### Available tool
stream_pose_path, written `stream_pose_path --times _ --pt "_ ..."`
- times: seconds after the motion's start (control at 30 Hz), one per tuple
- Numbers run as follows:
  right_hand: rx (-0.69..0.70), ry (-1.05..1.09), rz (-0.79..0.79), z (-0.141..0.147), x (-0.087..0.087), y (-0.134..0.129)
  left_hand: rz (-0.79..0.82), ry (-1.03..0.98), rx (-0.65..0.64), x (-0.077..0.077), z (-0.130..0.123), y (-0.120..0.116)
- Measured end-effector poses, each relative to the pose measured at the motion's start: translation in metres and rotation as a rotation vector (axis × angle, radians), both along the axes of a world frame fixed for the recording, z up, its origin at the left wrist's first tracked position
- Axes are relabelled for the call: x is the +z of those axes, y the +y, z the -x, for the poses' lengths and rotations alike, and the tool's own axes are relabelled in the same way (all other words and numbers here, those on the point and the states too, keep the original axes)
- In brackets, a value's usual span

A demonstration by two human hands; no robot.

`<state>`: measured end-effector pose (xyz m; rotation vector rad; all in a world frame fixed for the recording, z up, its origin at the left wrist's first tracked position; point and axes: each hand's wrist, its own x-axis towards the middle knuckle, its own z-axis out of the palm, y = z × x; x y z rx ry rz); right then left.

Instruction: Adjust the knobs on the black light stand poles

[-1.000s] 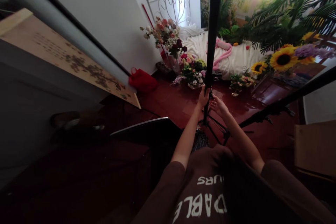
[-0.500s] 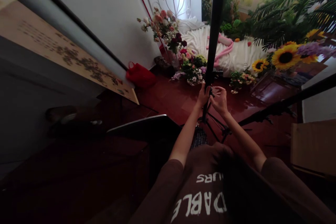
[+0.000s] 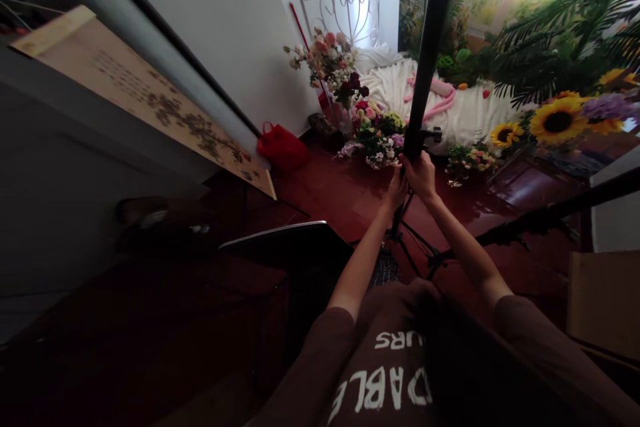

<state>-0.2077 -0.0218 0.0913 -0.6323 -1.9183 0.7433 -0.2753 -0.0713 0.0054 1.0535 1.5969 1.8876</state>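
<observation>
A black stand pole (image 3: 429,53) rises in front of me, leaning a little to the right at its top. My left hand (image 3: 397,188) is wrapped round its lower part. Slightly higher, my right hand (image 3: 421,175) is closed round the pole too, just below a black knob (image 3: 433,135) that sticks out to the right. The two hands are close together. Below them, the thin tripod legs (image 3: 411,250) spread over the dark red floor.
A second black pole (image 3: 555,210) slants across the right side. Flower bunches (image 3: 375,133) and sunflowers (image 3: 557,121) stand beyond, before a white-covered bed (image 3: 460,113). A dark panel (image 3: 290,240), red bag (image 3: 283,147) and long scroll (image 3: 165,103) lie leftward; a cardboard box (image 3: 605,300) is at right.
My right hand has gone from loosely spread fingers beside the pole to a grip round it. The pole's top leans further right, and the whole view has shifted slightly.
</observation>
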Motion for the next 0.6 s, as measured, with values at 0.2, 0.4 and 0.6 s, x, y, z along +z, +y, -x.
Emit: stream_pose_path --times 0.2,0.4,0.6 --pt "0.111 0.070 -0.023 0.005 0.049 0.011 0.041 0.083 0.097 0.000 -0.001 -0.002" --pt "0.165 0.049 -0.033 0.004 0.067 0.019 0.058 0.123 0.139 0.003 -0.002 -0.007" --pt "0.149 0.099 0.091 -0.020 0.067 0.011 0.088 0.113 0.128 0.011 -0.007 -0.011"
